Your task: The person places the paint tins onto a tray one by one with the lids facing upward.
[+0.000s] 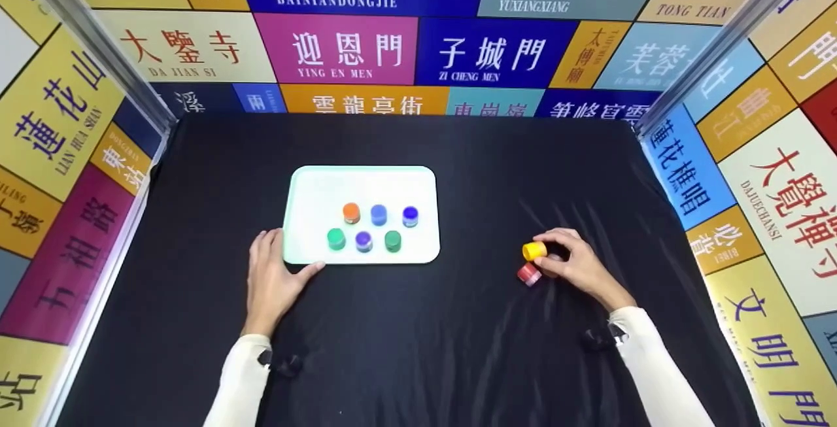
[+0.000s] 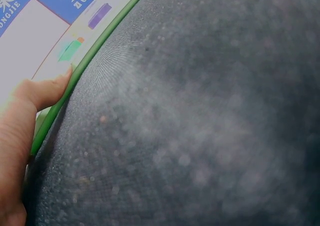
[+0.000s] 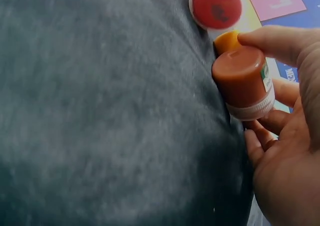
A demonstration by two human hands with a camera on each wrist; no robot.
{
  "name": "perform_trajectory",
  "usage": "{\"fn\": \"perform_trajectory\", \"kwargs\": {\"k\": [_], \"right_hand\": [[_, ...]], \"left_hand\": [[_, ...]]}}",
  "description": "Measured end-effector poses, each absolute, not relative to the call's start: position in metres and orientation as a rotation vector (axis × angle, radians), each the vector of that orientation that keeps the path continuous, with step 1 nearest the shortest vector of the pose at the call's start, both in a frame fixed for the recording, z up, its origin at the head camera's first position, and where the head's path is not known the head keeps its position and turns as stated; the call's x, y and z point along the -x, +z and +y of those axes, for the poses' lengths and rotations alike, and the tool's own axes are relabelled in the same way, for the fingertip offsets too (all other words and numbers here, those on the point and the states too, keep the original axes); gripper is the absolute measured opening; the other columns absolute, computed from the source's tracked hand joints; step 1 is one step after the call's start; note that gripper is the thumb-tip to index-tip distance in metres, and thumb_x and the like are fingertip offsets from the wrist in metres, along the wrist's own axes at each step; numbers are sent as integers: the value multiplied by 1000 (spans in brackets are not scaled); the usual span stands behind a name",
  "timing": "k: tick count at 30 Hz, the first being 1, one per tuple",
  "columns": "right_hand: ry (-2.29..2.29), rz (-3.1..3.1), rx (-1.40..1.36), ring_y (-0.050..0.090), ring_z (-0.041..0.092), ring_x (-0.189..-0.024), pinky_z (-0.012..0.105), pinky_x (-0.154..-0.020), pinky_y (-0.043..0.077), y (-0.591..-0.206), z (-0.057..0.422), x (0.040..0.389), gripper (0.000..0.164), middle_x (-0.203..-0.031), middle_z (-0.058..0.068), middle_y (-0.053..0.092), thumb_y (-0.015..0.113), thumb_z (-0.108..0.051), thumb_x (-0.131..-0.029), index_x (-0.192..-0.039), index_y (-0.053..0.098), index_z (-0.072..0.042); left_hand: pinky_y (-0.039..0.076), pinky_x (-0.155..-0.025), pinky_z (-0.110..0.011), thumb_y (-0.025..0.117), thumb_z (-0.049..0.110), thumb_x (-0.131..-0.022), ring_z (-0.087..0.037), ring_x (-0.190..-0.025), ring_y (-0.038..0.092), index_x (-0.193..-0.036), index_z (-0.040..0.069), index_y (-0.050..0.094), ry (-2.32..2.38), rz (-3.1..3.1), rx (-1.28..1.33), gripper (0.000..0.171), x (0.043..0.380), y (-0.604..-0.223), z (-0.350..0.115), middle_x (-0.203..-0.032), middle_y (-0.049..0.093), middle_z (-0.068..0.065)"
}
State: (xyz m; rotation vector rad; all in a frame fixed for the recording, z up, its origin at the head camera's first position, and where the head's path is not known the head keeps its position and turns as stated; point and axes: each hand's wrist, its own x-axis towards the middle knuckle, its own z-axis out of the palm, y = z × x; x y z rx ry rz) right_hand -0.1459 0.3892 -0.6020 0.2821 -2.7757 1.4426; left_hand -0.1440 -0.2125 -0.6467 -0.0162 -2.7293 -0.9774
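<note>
My right hand (image 1: 575, 260) pinches a yellow paint jar (image 1: 534, 250) between thumb and fingers. A red paint jar (image 1: 528, 274) is right by it, on the near side. Under that hand a brown paint jar (image 3: 240, 75) shows, its white ribbed lid facing down; the head view has it mostly hidden. My left hand (image 1: 271, 276) rests at the near left corner of a white tray (image 1: 363, 182) with a green rim, fingers along the left side and thumb (image 2: 55, 88) on the front rim.
On the tray stand an orange jar (image 1: 351, 213), blue jars (image 1: 378, 215), a purple jar (image 1: 363, 241) and green jars (image 1: 336, 239) in two rows. Black cloth (image 1: 418, 348) with creases covers the table. Printed panels (image 1: 353, 48) wall the back and sides.
</note>
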Motion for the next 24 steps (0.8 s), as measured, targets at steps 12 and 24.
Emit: {"fn": "perform_trajectory", "kwargs": {"k": [12, 24], "right_hand": [[1460, -2710, -158, 55, 38, -117, 34, -99, 43, -585, 370, 144, 34, -122, 29, 69, 88, 6, -86, -118, 76, 10], [1455, -2666, -53, 56, 45, -114, 51, -99, 41, -598, 370, 156, 35, -118, 30, 68, 88, 4, -88, -120, 75, 8]], "left_hand": [[28, -128, -64, 95, 53, -83, -45, -161, 27, -161, -1, 49, -998, -2726, 5, 105, 143, -647, -211, -163, 46, -24], [28, -128, -66, 95, 52, -83, -47, -161, 27, -161, -2, 48, -1009, -2716, 18, 105, 144, -645, -210, -164, 46, -25]]}}
